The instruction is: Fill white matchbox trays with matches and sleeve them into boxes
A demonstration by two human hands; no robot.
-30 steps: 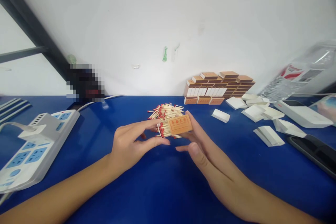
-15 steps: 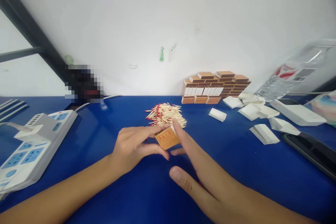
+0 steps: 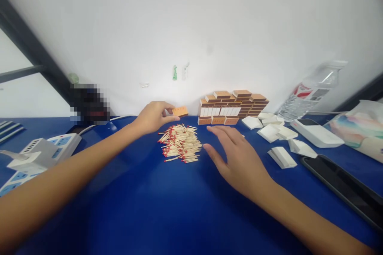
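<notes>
My left hand (image 3: 156, 116) pinches a matchbox (image 3: 180, 110) with an orange top, just behind the loose matches (image 3: 181, 142) and left of the stacked boxes. Red-tipped and pale, the matches lie in a heap on the blue table (image 3: 143, 203). To the right of the heap my right hand (image 3: 236, 155) hovers with its fingers apart, holding nothing. Its fingertips are close to the front row of matchboxes (image 3: 218, 120). Behind that row stands a wall of stacked matchboxes (image 3: 247, 103), some showing white ends. A white piece is mostly hidden behind my right hand.
Several white paper trays (image 3: 269, 132) lie at the right, near a black phone (image 3: 338, 187) and a white device (image 3: 317, 132). A plastic bottle (image 3: 308, 91) stands by the wall. A power strip (image 3: 64, 147) with a plugged-in charger (image 3: 28, 155) is at the left.
My left hand has carried the matchbox forward, past the match heap towards the wall. My right hand has come away from the box and moved forward and right. The view has shifted slightly.
</notes>
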